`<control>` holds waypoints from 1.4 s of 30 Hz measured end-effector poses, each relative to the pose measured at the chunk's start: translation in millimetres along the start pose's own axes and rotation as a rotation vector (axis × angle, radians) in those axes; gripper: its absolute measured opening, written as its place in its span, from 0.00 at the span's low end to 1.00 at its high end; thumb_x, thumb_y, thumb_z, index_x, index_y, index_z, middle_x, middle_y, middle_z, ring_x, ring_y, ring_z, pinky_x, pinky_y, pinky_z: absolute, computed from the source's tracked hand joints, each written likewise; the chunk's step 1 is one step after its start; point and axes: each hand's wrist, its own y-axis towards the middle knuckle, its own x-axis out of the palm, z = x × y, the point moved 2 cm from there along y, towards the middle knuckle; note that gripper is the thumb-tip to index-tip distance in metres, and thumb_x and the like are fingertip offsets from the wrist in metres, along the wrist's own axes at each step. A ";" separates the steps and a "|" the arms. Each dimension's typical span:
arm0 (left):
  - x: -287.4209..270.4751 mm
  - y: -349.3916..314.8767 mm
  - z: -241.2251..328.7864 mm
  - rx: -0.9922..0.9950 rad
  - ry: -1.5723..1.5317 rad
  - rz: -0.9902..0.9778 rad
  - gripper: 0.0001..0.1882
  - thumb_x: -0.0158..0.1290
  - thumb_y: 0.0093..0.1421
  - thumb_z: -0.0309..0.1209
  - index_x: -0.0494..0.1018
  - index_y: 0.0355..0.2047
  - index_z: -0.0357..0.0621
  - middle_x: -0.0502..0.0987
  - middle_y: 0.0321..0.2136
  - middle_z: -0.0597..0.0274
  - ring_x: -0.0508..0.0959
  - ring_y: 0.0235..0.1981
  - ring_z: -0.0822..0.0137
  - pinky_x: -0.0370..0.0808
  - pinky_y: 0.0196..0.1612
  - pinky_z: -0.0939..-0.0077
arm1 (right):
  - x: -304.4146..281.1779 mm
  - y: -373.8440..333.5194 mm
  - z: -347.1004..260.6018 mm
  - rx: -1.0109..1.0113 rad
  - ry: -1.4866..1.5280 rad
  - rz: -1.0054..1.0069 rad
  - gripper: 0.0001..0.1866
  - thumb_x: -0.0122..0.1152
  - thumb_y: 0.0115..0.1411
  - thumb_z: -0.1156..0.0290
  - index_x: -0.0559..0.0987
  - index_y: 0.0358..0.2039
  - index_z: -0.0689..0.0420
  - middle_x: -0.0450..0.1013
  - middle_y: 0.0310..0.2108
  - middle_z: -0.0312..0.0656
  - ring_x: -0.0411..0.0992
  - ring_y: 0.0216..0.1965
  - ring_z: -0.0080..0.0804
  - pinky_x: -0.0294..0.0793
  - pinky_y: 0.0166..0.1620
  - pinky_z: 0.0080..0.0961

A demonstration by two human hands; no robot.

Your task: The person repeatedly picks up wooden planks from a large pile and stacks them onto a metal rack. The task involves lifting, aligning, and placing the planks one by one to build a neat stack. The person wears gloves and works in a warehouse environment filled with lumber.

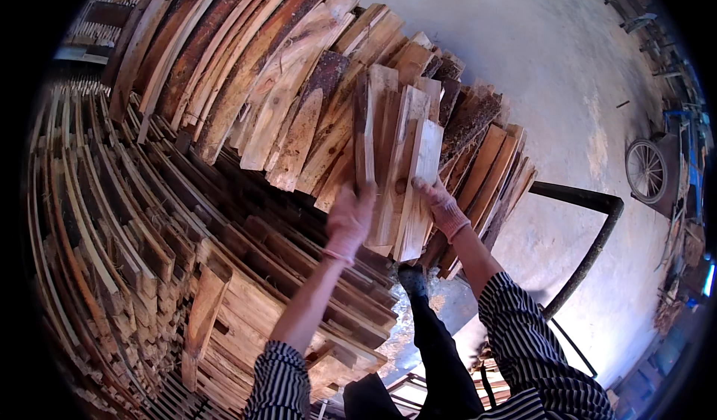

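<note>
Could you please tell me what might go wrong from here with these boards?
The boards between the left hand and right hand show no binding, so one might slip out if the squeeze loosens. A falling piece could strike the dark shoe, which shows just below them in the picture. The bare left forearm might scrape on the stacked planks beside it.

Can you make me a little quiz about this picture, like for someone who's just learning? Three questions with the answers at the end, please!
1. True or false: both sleeves are striped.
2. What is between the left hand and the right hand?
A) bricks
B) wooden boards
C) metal pipes
3. Fill in: the spoked wheel is near the ____ side of the picture.

Key: 1. True. 2. B. 3. Right.
</note>
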 end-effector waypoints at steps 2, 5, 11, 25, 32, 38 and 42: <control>-54.8 13.2 -64.0 0.052 -0.134 -0.030 0.47 0.45 0.64 0.70 0.68 0.62 0.36 0.74 0.56 0.36 0.78 0.55 0.46 0.74 0.55 0.61 | 48.6 9.0 30.4 0.057 -0.043 0.017 0.43 0.73 0.59 0.64 0.58 0.69 0.55 0.72 0.54 0.41 0.74 0.50 0.31 0.77 0.52 0.31; -69.8 42.0 -73.1 -0.253 0.071 0.237 0.50 0.60 0.56 0.65 0.67 0.63 0.33 0.73 0.59 0.39 0.75 0.59 0.47 0.71 0.60 0.60 | 107.4 6.1 32.7 0.013 -0.214 0.056 0.39 0.70 0.62 0.63 0.60 0.68 0.57 0.72 0.54 0.41 0.73 0.52 0.32 0.76 0.53 0.31; -24.2 -6.2 21.7 -0.386 -0.315 -0.267 0.61 0.68 0.51 0.59 0.51 0.71 0.32 0.71 0.62 0.44 0.72 0.63 0.54 0.69 0.65 0.64 | 51.5 -48.3 20.0 0.264 -0.135 0.179 0.31 0.59 0.68 0.53 0.69 0.65 0.57 0.73 0.57 0.43 0.70 0.59 0.34 0.69 0.61 0.35; 0.4 -230.9 53.1 -0.466 -0.880 -0.284 0.42 0.70 0.49 0.35 0.60 0.61 0.39 0.77 0.45 0.54 0.78 0.45 0.64 0.80 0.42 0.67 | 72.4 -271.9 -14.8 0.191 -0.233 0.083 0.44 0.77 0.53 0.48 0.69 0.63 0.59 0.76 0.52 0.38 0.75 0.51 0.29 0.76 0.53 0.29; -70.8 -348.0 -4.3 0.070 -1.119 0.017 0.58 0.72 0.43 0.22 0.49 0.71 0.43 0.73 0.55 0.50 0.77 0.52 0.58 0.80 0.54 0.60 | 225.7 -331.2 -31.6 0.139 -0.287 -0.221 0.43 0.70 0.57 0.46 0.67 0.64 0.59 0.73 0.53 0.38 0.70 0.55 0.27 0.70 0.58 0.26; -151.0 -499.3 -17.0 -0.207 -0.787 0.326 0.43 0.73 0.49 0.26 0.59 0.61 0.42 0.74 0.50 0.56 0.78 0.46 0.62 0.80 0.49 0.66 | 242.7 -376.3 97.5 0.211 -0.182 -0.336 0.44 0.71 0.61 0.57 0.60 0.70 0.61 0.73 0.56 0.41 0.71 0.54 0.27 0.73 0.57 0.27; -239.1 -616.1 -99.7 -0.154 -0.776 0.553 0.38 0.71 0.51 0.24 0.61 0.59 0.42 0.77 0.46 0.56 0.79 0.44 0.63 0.81 0.47 0.68 | 374.5 -424.2 218.2 0.247 -0.521 -0.425 0.40 0.69 0.60 0.61 0.63 0.68 0.63 0.74 0.54 0.45 0.73 0.52 0.31 0.74 0.55 0.27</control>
